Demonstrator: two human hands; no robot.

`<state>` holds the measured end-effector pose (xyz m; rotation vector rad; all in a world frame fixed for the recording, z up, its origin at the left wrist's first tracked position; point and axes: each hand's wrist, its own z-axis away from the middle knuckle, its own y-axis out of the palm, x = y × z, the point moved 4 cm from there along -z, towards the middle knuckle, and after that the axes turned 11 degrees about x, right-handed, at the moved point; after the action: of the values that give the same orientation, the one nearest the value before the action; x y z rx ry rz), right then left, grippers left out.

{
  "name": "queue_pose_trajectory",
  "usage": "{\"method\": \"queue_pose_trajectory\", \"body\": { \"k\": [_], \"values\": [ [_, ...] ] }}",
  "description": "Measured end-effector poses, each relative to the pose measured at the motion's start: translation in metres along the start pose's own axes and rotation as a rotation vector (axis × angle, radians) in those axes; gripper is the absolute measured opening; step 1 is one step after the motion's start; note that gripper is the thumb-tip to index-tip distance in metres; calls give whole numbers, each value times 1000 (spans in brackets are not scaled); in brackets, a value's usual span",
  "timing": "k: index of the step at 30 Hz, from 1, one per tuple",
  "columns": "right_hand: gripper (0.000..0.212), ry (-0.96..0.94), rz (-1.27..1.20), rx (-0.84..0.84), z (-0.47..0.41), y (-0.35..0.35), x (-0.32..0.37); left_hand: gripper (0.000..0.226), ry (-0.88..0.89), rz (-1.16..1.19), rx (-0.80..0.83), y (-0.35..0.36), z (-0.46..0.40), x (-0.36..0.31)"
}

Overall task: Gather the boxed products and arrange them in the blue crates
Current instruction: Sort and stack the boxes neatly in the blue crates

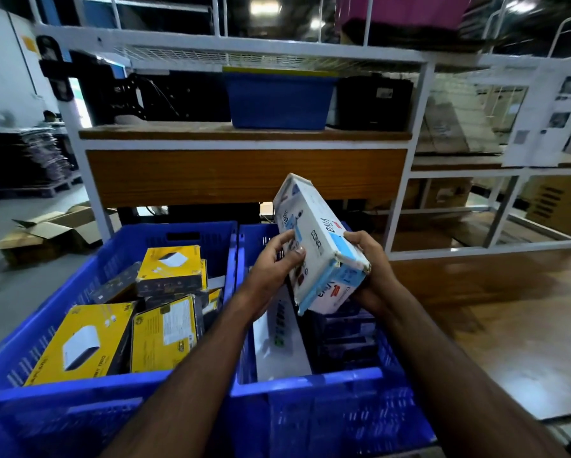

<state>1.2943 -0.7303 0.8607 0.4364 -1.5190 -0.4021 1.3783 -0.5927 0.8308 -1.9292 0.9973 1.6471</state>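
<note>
Boxed product, white and blue carton (315, 239), tilted above right blue crate (310, 388). Left hand (277, 269) grips its 9 o'clock edge, right hand (373, 266) its 4 o'clock end. Yellow boxes (165, 332) fill left blue crate (62, 395).

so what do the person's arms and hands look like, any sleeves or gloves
Both forearms are bare, with no sleeves in view. The left hand and right hand wear no gloves, and no rings, watch or bands show. The fingers are bare, with short nails.
</note>
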Motion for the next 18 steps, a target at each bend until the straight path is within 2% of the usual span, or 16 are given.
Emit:
{"method": "queue_pose_trajectory", "body": {
  "k": [4,8,10,12,13,15,18],
  "values": [
    [40,30,-4,25,-2,1,0,62,35,4,48,-2,-1,-1],
    [43,70,37,92,-4,-1,0,58,29,21,63,-3,-6,3],
    [40,29,130,60,-10,0,-2,50,-6,44,25,0,-12,0],
    [43,-62,349,-57,-20,4,-5,24,-27,158,56,11,-7,-10],
    [50,-101,500,-129,-23,9,-7,20,-32,226,76,14,-3,-13],
    [64,-141,839,-251,-24,22,-12,32,-56,297,48,21,12,-26],
    [65,-161,1201,-396,-23,39,-21,42,-159,409,46,-4,-8,-6]
  ]
}}
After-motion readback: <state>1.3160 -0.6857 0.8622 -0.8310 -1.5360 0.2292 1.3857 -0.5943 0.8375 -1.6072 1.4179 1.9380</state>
